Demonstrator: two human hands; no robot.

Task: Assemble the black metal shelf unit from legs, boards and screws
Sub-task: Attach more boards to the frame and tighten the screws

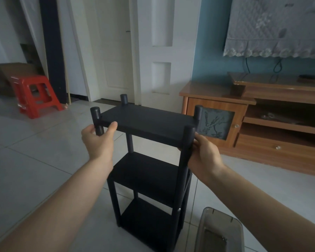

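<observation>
The black shelf unit (147,120) stands upright on the tiled floor in front of me, with three boards fixed between four round legs. My left hand (98,140) grips its near left leg just under the top board, thumb on the board's front edge. Around the near right leg, at the top board's corner, curls my right hand (204,155). A silver screw head (179,209) shows low on the near right leg.
A grey translucent plastic tray (220,231) lies on the floor at the lower right. A wooden TV cabinet (262,124) runs along the right wall. A red plastic stool (37,96) stands at the left, with cardboard boxes behind it. White doors are straight ahead.
</observation>
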